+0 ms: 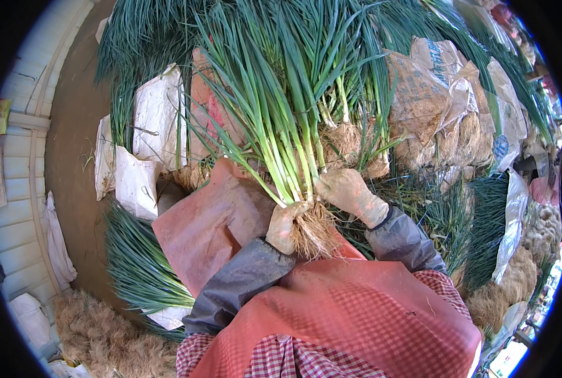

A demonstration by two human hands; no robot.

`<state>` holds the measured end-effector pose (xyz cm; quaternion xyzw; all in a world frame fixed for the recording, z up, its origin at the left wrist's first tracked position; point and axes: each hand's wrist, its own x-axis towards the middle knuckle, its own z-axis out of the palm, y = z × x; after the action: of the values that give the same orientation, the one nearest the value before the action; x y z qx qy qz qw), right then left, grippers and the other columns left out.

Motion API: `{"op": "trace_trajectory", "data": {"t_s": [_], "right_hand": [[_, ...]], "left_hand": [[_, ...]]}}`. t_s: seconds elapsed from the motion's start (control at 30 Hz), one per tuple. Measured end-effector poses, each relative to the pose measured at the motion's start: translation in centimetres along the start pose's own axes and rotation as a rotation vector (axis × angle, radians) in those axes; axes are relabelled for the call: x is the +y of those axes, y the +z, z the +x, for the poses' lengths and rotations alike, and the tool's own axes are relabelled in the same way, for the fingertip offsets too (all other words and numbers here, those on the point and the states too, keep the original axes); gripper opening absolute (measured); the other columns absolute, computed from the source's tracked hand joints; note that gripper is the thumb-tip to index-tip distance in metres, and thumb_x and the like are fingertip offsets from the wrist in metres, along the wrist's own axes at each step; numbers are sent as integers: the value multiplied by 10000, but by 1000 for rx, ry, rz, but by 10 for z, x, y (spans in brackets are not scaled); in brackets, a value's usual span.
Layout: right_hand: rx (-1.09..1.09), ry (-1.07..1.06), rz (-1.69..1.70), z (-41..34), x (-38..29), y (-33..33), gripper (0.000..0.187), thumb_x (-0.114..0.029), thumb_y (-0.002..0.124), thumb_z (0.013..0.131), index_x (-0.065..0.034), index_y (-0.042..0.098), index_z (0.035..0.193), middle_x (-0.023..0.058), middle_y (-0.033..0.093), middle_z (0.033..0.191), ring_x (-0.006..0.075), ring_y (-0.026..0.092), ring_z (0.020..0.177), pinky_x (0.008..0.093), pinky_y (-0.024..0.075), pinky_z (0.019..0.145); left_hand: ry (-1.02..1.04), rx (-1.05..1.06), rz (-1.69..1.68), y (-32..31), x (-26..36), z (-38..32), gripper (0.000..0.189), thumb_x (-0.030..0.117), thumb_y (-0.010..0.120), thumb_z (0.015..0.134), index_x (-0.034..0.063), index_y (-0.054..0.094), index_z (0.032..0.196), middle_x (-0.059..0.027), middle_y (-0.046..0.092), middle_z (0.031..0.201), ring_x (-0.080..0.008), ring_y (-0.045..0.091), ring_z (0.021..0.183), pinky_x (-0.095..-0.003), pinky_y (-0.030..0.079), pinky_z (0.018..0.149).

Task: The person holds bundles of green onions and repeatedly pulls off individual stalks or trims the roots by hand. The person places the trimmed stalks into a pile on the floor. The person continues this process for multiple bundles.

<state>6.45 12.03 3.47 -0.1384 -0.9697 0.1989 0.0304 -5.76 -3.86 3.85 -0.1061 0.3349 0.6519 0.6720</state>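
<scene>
In front of my lap, my left hand (286,227), in a soiled pale glove, grips a bunch of green onions (281,160) low on the white stems. Their long leaves fan away from me, and the tangled roots (313,232) hang towards my apron. My right hand (352,194), gloved as well, is closed at the bunch's right side, where the rightmost stalk runs down into its fingers. Those fingertips are partly hidden. A red plastic apron (337,302) covers my lap, and a reddish sheet (210,222) lies under my left forearm.
Beyond my hands are more green onions with rooted ends (342,141). Printed sacks (418,90) cover bundles on the right, and white sacks (160,118) stand at left. Another bundle (144,264) lies by my left side. Root piles (111,335) sit near the pale wall (16,208).
</scene>
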Motion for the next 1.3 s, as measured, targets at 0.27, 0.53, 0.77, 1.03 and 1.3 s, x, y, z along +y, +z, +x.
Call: {"op": "trace_trajectory", "data": {"t_s": [0.27,0.53,0.77,1.03,1.3], "right_hand": [[-248,510,944,-15,-3,-51,244,-215,536,920,-50,595,1091,52,605,745,126,591,602,280,489,526],[-60,526,546,145,96,-16,253,-202,449,946,-50,611,1067,67,627,819,128,599,685,284,538,715],[1165,689,911,48,110,-86,69,-45,521,902,-58,586,920,21,625,899,65,540,688,199,492,593],[5,708,100,33,75,101,418,-500,628,853,-105,618,990,107,669,859,201,654,758,398,548,706],[133,636,1347,12,15,-12,192,-213,581,940,-33,624,889,-9,613,711,34,521,503,172,382,445]], "left_hand": [[-48,-51,-19,-12,4,-2,291,103,525,887,-80,551,1111,-176,643,997,-276,656,875,-406,557,793],[-103,-209,-239,-8,13,1,419,131,536,900,-49,437,1266,-220,607,1100,-277,661,889,-392,589,749],[-103,-571,-468,-23,6,2,613,138,642,817,-70,383,1332,-244,568,1161,-345,601,1006,-424,547,856],[-77,-204,-37,-8,3,1,393,61,579,870,-55,505,1239,-154,618,1138,-248,630,969,-366,532,853],[8,-174,116,-3,6,1,299,125,572,897,-46,602,1140,-100,653,1053,-180,646,876,-294,546,726]]}}
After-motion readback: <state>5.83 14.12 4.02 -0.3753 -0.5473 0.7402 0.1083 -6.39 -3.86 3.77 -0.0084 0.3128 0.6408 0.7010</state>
